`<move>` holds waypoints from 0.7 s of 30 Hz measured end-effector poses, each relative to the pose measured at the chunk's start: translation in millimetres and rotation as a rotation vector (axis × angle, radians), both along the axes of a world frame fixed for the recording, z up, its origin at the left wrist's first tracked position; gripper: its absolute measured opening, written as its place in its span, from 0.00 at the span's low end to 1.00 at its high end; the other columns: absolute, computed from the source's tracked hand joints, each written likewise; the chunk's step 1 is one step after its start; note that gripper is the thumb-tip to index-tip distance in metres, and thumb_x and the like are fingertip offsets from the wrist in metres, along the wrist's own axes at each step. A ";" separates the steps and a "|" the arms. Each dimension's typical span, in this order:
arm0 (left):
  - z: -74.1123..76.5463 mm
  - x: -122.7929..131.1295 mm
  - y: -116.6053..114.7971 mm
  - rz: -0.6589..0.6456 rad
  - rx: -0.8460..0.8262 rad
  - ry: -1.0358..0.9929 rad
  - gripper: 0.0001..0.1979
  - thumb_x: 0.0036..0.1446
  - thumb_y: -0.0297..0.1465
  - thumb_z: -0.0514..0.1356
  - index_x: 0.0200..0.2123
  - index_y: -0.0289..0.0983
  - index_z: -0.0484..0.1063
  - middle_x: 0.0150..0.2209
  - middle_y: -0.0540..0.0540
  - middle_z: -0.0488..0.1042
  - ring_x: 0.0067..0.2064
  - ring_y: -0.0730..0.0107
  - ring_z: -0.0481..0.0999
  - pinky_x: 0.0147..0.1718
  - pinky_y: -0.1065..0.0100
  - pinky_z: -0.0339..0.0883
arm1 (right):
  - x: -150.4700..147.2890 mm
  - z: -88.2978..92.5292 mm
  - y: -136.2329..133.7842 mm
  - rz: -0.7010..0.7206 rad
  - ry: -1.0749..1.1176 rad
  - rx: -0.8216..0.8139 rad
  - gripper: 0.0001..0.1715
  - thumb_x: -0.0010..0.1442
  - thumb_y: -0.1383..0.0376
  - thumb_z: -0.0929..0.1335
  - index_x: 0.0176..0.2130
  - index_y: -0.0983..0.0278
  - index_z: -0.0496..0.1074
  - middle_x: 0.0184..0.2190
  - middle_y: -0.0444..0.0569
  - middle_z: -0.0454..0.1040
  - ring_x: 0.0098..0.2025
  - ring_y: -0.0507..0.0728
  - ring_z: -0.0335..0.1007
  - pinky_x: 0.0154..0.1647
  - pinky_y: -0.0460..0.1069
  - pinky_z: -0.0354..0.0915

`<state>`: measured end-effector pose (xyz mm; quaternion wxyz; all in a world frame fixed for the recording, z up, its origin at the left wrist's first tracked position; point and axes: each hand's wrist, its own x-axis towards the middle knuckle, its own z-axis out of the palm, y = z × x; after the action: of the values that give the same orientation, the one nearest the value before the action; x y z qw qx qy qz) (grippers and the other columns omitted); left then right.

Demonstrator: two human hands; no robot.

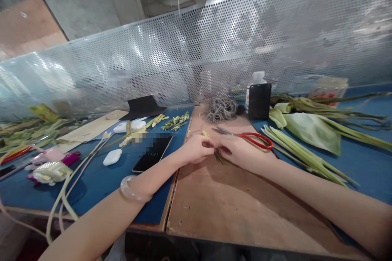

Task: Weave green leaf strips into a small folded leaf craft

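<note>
Over the wooden board, my left hand (199, 148) and my right hand (231, 150) meet, fingertips nearly touching. Both pinch a small bundle of green-yellow plant strips (219, 157), whose ends stick out above and below the fingers. A bracelet circles my left wrist. Scissors with red handles (255, 139) lie just behind my right hand, their blades pointing left. Beyond the hands sits a tangled heap of grey cord (221, 110).
Right of the board lie green leaf strips (303, 155), a broad pale leaf (315, 132) and a bottle (259, 77) behind a dark phone (259, 101). At left are another phone (154, 155), a white case (112, 157) and braided pieces (176, 122). A perforated metal screen (147, 61) stands behind.
</note>
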<state>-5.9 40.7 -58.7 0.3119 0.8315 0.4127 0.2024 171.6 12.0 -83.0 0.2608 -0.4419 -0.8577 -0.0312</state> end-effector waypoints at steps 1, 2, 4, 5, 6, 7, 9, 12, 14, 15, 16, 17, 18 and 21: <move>0.3 -1.1 0.9 -0.005 -0.014 0.016 0.11 0.47 0.33 0.59 0.32 0.33 0.76 0.30 0.46 0.76 0.33 0.69 0.73 0.33 0.70 0.64 | 0.3 -2.1 1.5 0.014 0.004 0.013 0.09 0.55 0.72 0.64 0.24 0.66 0.67 0.23 0.46 0.67 0.26 0.51 0.59 0.27 0.46 0.52; 0.9 -2.0 1.2 -0.012 -0.020 0.031 0.11 0.47 0.33 0.59 0.32 0.33 0.76 0.30 0.46 0.76 0.32 0.69 0.73 0.32 0.71 0.63 | 0.6 -3.6 2.7 0.032 0.015 0.021 0.09 0.55 0.73 0.64 0.24 0.66 0.67 0.24 0.46 0.67 0.26 0.51 0.59 0.27 0.46 0.52; 2.3 -3.4 0.8 -0.028 -0.023 0.044 0.11 0.46 0.34 0.59 0.32 0.34 0.76 0.30 0.48 0.75 0.32 0.70 0.72 0.31 0.71 0.62 | 1.2 -5.0 3.8 0.071 0.038 0.015 0.09 0.56 0.73 0.63 0.25 0.66 0.67 0.24 0.46 0.68 0.26 0.51 0.59 0.28 0.46 0.53; 3.0 -3.8 0.3 -0.034 -0.031 0.039 0.12 0.46 0.34 0.59 0.32 0.34 0.76 0.30 0.49 0.75 0.31 0.71 0.71 0.31 0.71 0.61 | 1.5 -4.6 3.7 0.081 0.048 0.002 0.09 0.56 0.73 0.63 0.25 0.66 0.68 0.24 0.46 0.68 0.26 0.50 0.59 0.27 0.45 0.52; 3.3 -4.1 -0.2 -0.034 -0.046 0.032 0.12 0.46 0.35 0.60 0.33 0.34 0.76 0.29 0.49 0.74 0.31 0.71 0.70 0.30 0.72 0.61 | 1.9 -3.5 3.2 0.084 0.056 -0.017 0.09 0.56 0.72 0.64 0.25 0.66 0.68 0.23 0.45 0.68 0.25 0.50 0.59 0.27 0.45 0.52; 3.5 -4.3 -0.5 -0.028 -0.064 0.032 0.13 0.46 0.36 0.60 0.33 0.34 0.77 0.28 0.49 0.74 0.30 0.72 0.70 0.30 0.72 0.60 | 2.2 -1.9 2.3 0.082 0.066 -0.039 0.09 0.56 0.72 0.64 0.24 0.66 0.68 0.23 0.45 0.68 0.25 0.50 0.59 0.27 0.45 0.52; 3.0 -4.3 -0.8 -0.008 -0.080 0.047 0.14 0.45 0.36 0.60 0.33 0.34 0.77 0.27 0.50 0.72 0.29 0.72 0.68 0.29 0.72 0.59 | 2.7 2.1 0.1 0.072 0.086 -0.097 0.09 0.56 0.72 0.64 0.25 0.66 0.69 0.24 0.45 0.70 0.26 0.50 0.60 0.27 0.45 0.53; 2.0 -4.0 -0.1 -0.004 -0.062 0.065 0.12 0.45 0.34 0.60 0.31 0.34 0.76 0.27 0.50 0.71 0.29 0.72 0.68 0.29 0.72 0.59 | 3.4 7.0 -2.5 0.045 0.105 -0.174 0.08 0.56 0.70 0.64 0.27 0.66 0.71 0.24 0.45 0.71 0.26 0.50 0.62 0.27 0.45 0.54; 1.7 -4.0 0.4 -0.021 -0.063 0.059 0.11 0.44 0.33 0.59 0.31 0.34 0.76 0.28 0.50 0.72 0.29 0.73 0.67 0.29 0.72 0.59 | 4.2 8.1 -2.8 0.033 0.112 -0.190 0.08 0.56 0.69 0.64 0.28 0.66 0.72 0.24 0.45 0.71 0.26 0.50 0.62 0.26 0.45 0.54; 1.8 -4.1 0.6 -0.029 -0.072 0.053 0.11 0.45 0.33 0.59 0.31 0.34 0.76 0.28 0.50 0.72 0.30 0.73 0.67 0.30 0.72 0.59 | 4.6 8.0 -2.6 0.029 0.121 -0.189 0.08 0.56 0.68 0.64 0.28 0.66 0.72 0.24 0.45 0.72 0.25 0.50 0.63 0.26 0.45 0.54; 1.9 -4.3 0.8 -0.038 -0.082 0.047 0.11 0.45 0.33 0.59 0.31 0.34 0.76 0.29 0.50 0.72 0.30 0.73 0.67 0.30 0.72 0.58 | 5.1 7.7 -2.1 0.032 0.130 -0.187 0.08 0.56 0.68 0.64 0.28 0.66 0.72 0.24 0.45 0.72 0.25 0.50 0.63 0.26 0.45 0.54; 2.1 -4.6 1.0 -0.046 -0.092 0.043 0.12 0.45 0.34 0.59 0.32 0.33 0.76 0.29 0.50 0.71 0.30 0.73 0.67 0.29 0.72 0.58 | 5.6 7.3 -1.5 0.035 0.140 -0.189 0.09 0.56 0.67 0.64 0.28 0.66 0.72 0.24 0.45 0.72 0.25 0.50 0.63 0.26 0.45 0.54; 2.3 -4.8 1.1 -0.051 -0.099 0.041 0.12 0.45 0.34 0.59 0.32 0.33 0.76 0.29 0.50 0.71 0.30 0.73 0.66 0.29 0.72 0.58 | 6.1 6.9 -0.8 0.038 0.148 -0.196 0.09 0.56 0.67 0.64 0.28 0.66 0.72 0.25 0.45 0.72 0.25 0.50 0.63 0.26 0.45 0.55; 3.0 -5.1 1.1 -0.060 -0.107 0.049 0.12 0.45 0.35 0.59 0.31 0.33 0.76 0.28 0.50 0.69 0.29 0.74 0.65 0.28 0.72 0.56 | 7.5 6.1 0.9 0.043 0.161 -0.233 0.10 0.56 0.66 0.64 0.30 0.65 0.74 0.25 0.45 0.73 0.25 0.51 0.64 0.26 0.45 0.55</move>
<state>-11.1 41.8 -55.6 0.3515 0.8304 0.4054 0.1504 179.1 12.9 -76.9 0.2763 -0.4519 -0.8411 0.1100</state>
